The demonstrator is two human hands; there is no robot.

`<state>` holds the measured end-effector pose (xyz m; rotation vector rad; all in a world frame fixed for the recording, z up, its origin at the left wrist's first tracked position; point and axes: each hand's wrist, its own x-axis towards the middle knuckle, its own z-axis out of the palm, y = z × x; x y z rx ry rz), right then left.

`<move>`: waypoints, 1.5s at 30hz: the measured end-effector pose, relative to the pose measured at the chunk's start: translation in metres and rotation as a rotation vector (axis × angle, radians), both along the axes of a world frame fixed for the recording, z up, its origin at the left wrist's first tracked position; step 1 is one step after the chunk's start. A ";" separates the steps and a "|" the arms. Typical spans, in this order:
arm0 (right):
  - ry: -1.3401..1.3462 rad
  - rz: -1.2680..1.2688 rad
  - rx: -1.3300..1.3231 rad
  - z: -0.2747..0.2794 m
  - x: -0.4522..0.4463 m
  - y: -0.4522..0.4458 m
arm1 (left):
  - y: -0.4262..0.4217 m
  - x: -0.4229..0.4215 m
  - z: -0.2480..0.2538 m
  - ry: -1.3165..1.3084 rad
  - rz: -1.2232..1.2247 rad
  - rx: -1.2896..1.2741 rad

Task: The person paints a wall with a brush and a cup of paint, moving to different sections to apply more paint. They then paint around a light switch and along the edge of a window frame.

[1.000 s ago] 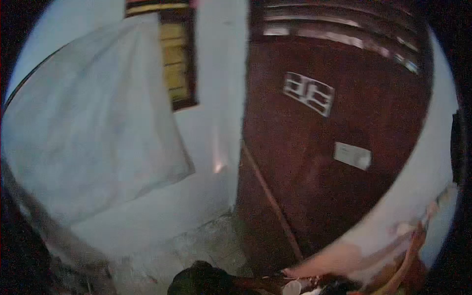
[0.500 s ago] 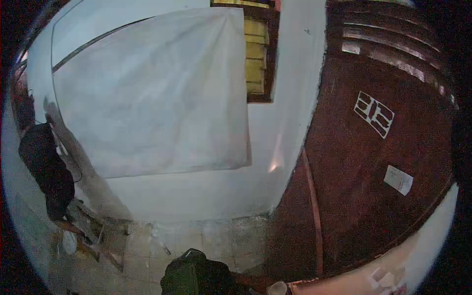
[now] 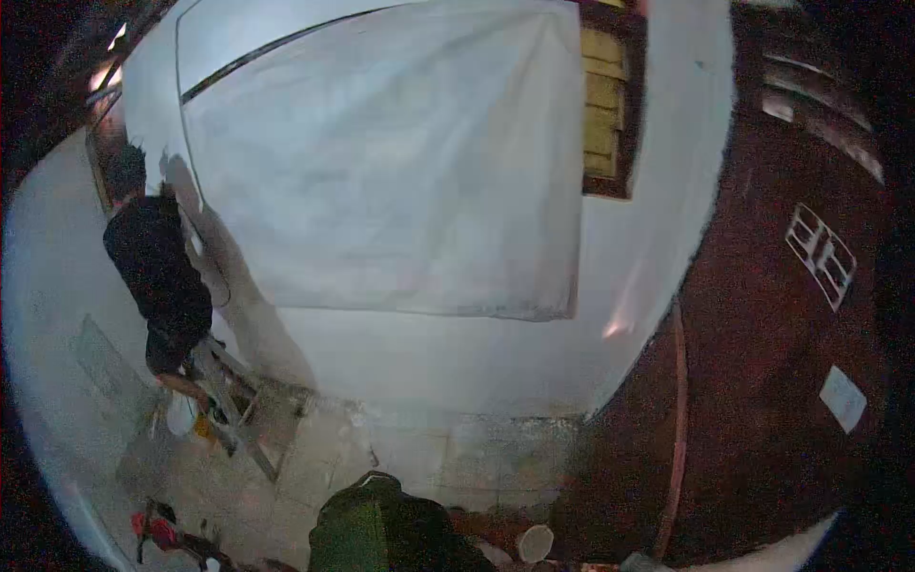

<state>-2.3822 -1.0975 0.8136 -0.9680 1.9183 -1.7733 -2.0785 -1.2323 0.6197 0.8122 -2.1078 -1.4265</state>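
Observation:
Neither of my hands can be made out in the head view. At the bottom middle is a dark green, rounded cloth shape (image 3: 381, 529), which looks like clothing. Just to its right stands a round white container (image 3: 536, 543). A small pale patch beside it is too dim to name. Ahead, a large white sheet (image 3: 381, 172) covers much of the white wall (image 3: 438, 362).
At left, a person in dark clothes (image 3: 157, 257) stands at a stepladder (image 3: 238, 410) against the wall. A red object (image 3: 157, 532) lies at lower left. A yellow-paned window (image 3: 602, 105) is beside the sheet. White papers (image 3: 843, 398) hang on the dark red wall (image 3: 762, 381).
The view has turned left, so the wall and sheet sit further right. More of the person and stepladder shows, and the red object has come into view.

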 end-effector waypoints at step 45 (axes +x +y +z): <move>0.245 0.799 0.643 -0.011 0.375 -0.254 | -0.176 0.261 0.071 -0.316 0.236 -0.222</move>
